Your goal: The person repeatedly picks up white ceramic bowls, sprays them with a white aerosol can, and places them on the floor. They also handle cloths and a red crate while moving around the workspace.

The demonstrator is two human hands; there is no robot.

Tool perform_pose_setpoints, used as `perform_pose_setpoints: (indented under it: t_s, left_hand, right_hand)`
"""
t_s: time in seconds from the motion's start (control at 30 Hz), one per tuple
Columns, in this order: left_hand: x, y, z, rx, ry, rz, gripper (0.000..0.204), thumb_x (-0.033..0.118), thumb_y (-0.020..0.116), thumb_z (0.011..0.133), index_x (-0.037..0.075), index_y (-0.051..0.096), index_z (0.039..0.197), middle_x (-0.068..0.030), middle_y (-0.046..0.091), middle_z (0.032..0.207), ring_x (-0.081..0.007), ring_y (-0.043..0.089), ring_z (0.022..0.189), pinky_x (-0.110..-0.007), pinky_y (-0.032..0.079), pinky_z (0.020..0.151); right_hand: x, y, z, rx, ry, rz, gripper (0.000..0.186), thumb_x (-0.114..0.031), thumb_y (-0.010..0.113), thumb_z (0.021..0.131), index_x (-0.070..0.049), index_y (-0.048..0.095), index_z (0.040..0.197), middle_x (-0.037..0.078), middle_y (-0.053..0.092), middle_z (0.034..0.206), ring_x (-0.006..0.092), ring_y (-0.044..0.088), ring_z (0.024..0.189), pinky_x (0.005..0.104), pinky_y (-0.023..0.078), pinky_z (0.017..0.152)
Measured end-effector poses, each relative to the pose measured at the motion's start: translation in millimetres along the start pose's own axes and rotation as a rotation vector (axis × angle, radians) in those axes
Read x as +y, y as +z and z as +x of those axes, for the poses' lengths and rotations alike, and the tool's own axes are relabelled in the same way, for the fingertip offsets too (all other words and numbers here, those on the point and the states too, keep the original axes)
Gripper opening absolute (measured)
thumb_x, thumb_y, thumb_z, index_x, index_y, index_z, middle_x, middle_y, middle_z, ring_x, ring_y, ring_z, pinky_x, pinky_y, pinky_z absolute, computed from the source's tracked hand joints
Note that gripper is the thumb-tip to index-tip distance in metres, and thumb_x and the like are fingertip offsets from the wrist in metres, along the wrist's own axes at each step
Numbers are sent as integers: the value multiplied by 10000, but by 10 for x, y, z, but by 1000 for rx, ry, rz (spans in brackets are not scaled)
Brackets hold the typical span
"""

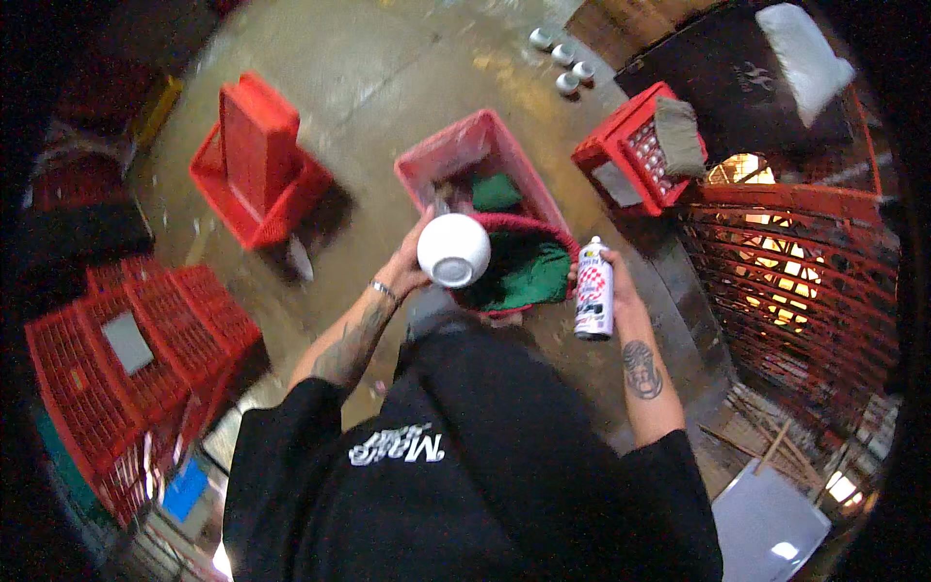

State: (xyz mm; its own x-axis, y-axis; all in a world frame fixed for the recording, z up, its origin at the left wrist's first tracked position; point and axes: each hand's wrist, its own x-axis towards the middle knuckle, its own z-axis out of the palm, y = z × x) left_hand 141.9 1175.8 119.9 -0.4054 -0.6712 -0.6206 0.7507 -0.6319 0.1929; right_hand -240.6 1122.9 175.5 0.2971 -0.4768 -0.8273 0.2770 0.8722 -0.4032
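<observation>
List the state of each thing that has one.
Round white vessel: gripped by left hand, base showing
Spray can: gripped by right hand, nozzle end forward
Pink bin: open, green cloth inside
Red crate: propped inside another crate
Smaller-looking white vessels: grouped on the floor

The bowl (pixel 453 249), white and rounded, is tilted, its greyish foot toward the wearer, in the left hand (pixel 414 254). The can (pixel 593 293), pale with a red checked pattern, stands nozzle end away from the wearer, in the right hand (pixel 624 283).

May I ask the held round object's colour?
The round object is white, clearest in the head view.
</observation>
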Motion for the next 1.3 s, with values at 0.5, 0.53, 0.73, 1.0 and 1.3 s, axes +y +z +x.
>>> perform_pose_setpoints:
  t_s: [0.5, 0.53, 0.73, 1.0, 1.3]
  left_hand:
    - [21, 670, 1346, -260, 864, 2365, 525, 538, 538, 935, 43, 706, 975, -180, 692, 885, -371, 671, 738, -474, 514, 654]
    - [-89, 636, 1463, -242, 798, 2307, 550, 543, 511, 955, 34, 691, 1063, -192, 704, 897, -368, 680, 702, -464, 522, 637]
    - [-1392, 1353, 429, -530, -167, 1148, 405, 374, 554, 989, 27, 608, 1191, -80, 679, 1116, -205, 655, 977, -391, 552, 876]
    - [-3045, 1763, -606, -383, -922, 322, 129, 176, 612, 920, 53, 608, 959, -21, 661, 898, -187, 639, 793, -285, 554, 681]
    - [-3579, 2486, -1399, -1018, -865, 462, 393, 28, 641, 804, 37, 538, 1184, -84, 575, 1140, -235, 543, 1082, -294, 533, 855]
  right_hand:
    - [2495, -30, -782, 300, -587, 718, 561, -443, 584, 893, -22, 531, 1259, 167, 685, 1074, 303, 695, 895, 483, 582, 741]
    - [2986, -361, -873, 176, -675, 842, 615, -493, 551, 899, 27, 536, 1227, 187, 678, 1089, 314, 689, 880, 482, 581, 735]
    - [5758, -432, -2544, 1029, -1410, 1127, 364, -273, 698, 877, -79, 555, 1150, 142, 628, 1091, 258, 645, 939, 396, 581, 820]
    - [7149, 155, -3653, 760, -1765, 1368, 358, -297, 633, 926, -143, 575, 1244, 4, 642, 1037, 140, 628, 827, 281, 510, 720]
    - [6053, 473, -3647, 1196, -1661, 909, 712, -487, 619, 906, -108, 360, 1452, 166, 611, 1149, 276, 617, 948, 401, 552, 759]
